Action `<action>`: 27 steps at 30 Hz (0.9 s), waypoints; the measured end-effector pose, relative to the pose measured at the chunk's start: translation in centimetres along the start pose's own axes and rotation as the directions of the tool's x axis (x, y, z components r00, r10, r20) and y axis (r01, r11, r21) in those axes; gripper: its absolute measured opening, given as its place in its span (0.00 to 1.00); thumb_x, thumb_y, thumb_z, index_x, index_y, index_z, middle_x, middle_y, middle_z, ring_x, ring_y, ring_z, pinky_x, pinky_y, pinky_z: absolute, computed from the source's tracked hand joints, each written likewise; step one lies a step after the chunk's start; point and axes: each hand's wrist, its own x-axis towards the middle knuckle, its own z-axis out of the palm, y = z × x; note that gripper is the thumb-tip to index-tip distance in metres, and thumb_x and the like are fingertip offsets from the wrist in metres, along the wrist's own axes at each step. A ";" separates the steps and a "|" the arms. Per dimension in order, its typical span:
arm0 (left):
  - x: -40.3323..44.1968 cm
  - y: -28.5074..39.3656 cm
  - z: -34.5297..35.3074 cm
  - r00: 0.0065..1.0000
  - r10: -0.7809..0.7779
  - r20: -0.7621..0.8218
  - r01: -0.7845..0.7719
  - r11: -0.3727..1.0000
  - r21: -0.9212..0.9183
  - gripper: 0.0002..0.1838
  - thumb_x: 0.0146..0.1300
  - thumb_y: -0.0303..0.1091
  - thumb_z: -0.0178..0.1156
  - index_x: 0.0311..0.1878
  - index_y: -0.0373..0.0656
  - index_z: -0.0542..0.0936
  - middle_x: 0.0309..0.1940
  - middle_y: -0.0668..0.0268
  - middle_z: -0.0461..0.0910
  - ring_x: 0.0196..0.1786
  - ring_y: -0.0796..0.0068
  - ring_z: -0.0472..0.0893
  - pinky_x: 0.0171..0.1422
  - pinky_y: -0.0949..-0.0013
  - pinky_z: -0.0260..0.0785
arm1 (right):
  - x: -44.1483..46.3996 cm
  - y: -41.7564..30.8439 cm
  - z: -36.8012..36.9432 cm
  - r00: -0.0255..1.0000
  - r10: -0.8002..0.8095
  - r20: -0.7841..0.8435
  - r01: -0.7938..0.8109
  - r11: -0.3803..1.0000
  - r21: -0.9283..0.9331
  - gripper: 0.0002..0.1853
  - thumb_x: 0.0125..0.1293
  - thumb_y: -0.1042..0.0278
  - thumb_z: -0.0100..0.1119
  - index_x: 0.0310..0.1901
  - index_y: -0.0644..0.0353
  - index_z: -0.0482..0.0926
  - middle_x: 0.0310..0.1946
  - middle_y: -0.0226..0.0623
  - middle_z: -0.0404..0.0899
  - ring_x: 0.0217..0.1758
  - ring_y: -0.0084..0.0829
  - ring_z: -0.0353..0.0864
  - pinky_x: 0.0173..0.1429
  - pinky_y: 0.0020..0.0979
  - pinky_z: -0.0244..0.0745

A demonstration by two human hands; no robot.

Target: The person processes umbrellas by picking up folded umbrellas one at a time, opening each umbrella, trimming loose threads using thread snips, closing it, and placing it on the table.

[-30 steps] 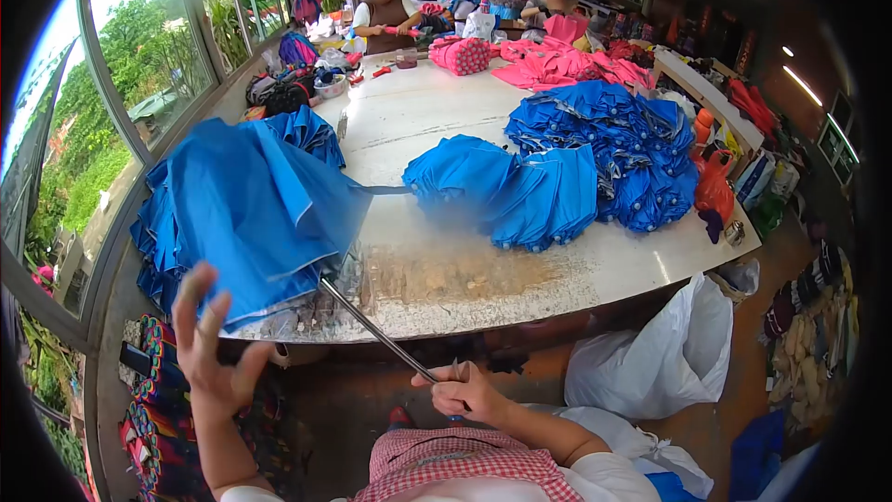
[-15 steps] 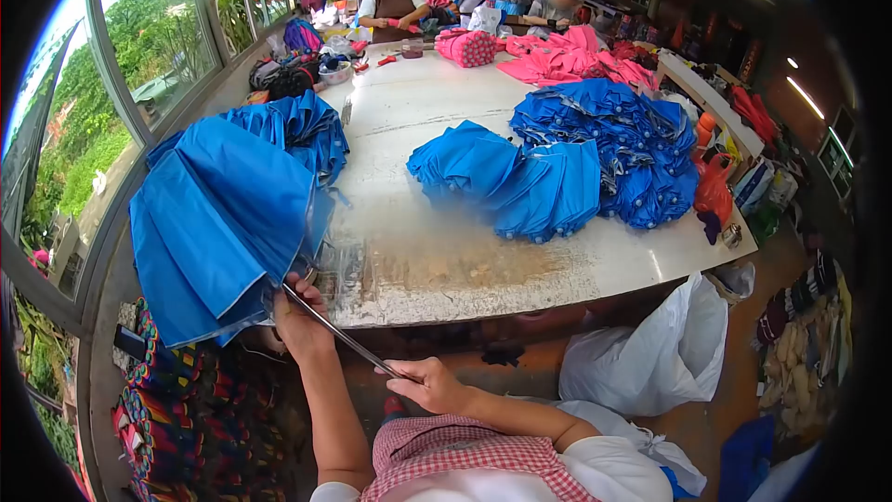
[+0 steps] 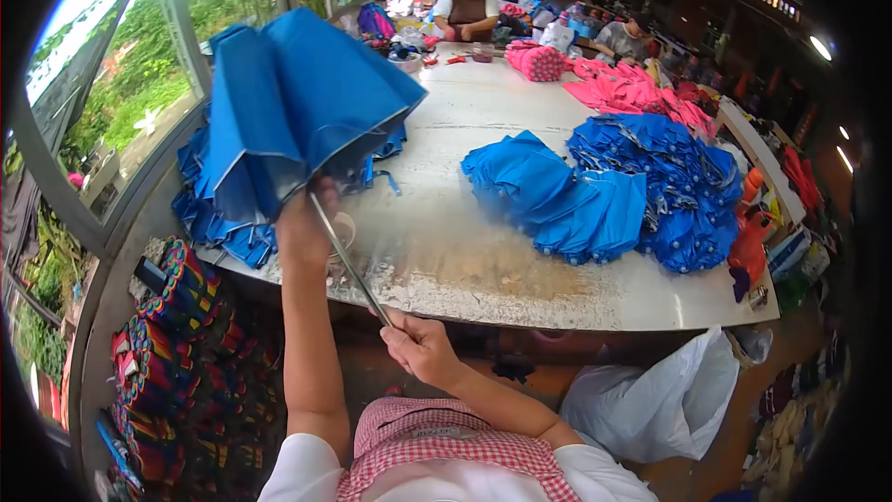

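A half-spread blue umbrella (image 3: 307, 102) is raised over the left side of the table, its canopy up and its metal shaft slanting down toward me. My left hand (image 3: 307, 223) is closed around the shaft just under the canopy; its fingers are partly blurred. Lower down, my right hand (image 3: 420, 349) grips the bottom end of the same shaft. Behind and below the raised canopy lies a pile of blue umbrellas (image 3: 195, 200), partly hidden by it. Folded blue umbrellas (image 3: 557, 195) lie fanned out at the table's middle right, against a bigger darker-blue heap (image 3: 660, 186).
The worn white table (image 3: 446, 270) spreads ahead of me. Pink umbrellas (image 3: 641, 93) lie at its far right. Two people sit at the far end. A white sack (image 3: 650, 400) stands at right; multicoloured bundles (image 3: 167, 344) are stacked at lower left beside the windows.
The umbrella has been lifted from low at the table's left edge, and its canopy now points upward. Both hands still hold it; my left hand has risen. The view has shifted left.
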 end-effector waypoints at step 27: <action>1.2 -1.9 4.9 0.973 -0.053 0.225 0.054 0.999 0.004 0.18 0.65 0.42 0.51 0.45 0.34 0.72 0.30 0.58 0.78 0.27 0.67 0.79 0.32 0.67 0.74 | 1.5 2.9 -0.2 0.935 -0.259 -0.244 0.206 0.953 -0.221 0.23 0.67 0.71 0.45 0.62 0.69 0.62 0.13 0.20 0.58 0.13 0.13 0.56 0.17 0.17 0.54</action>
